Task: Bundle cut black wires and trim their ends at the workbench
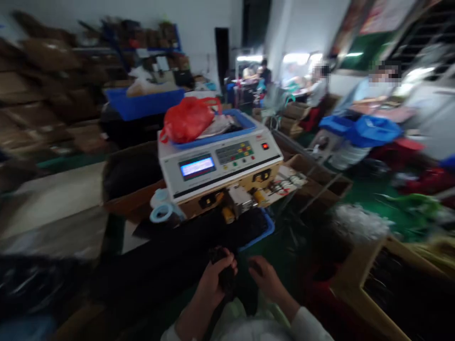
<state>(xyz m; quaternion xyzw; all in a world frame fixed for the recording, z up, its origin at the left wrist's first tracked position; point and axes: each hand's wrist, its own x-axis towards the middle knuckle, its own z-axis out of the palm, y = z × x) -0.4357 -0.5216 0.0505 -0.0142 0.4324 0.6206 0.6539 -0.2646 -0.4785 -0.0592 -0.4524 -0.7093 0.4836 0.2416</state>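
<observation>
"Left hand [216,273]?"
"Fingers wrapped round a dark bundle [227,282], above the lap; holding it looks like the current step."
"Right hand [266,279]?"
"Near it, fingers half-curled; can't tell whether they pinch anything. Next probably calls for two-handed steadying."
"Beyond?"
"Blue tray [271,226], then the lit machine [220,163]."

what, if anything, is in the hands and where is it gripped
The left hand grips a dark, bunched bundle around its middle, parts showing above and below; blur hides whether the right hand holds anything.
</observation>
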